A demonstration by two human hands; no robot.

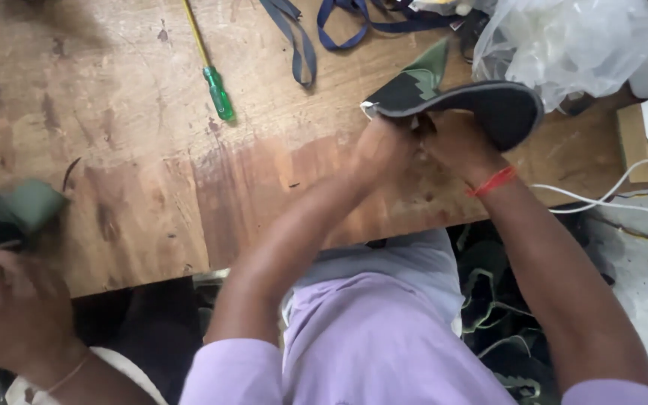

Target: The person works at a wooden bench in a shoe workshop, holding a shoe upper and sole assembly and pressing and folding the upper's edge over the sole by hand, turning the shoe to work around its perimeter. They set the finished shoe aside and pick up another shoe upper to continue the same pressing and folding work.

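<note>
Dark shoe sole w/ green camo fabric (459, 101) is gripped from below by both hands, left hand (384, 150) & right hand (455, 146) closed on it, above table (151, 150) edge. Green-handled screwdriver (215, 86) lies well left of sole.

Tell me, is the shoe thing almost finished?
Done: the dark sole already has green patterned cloth on it. In hand: the left hand and right hand grip it together over the wooden table. Left: the cloth's tip sticks up loose.
</note>
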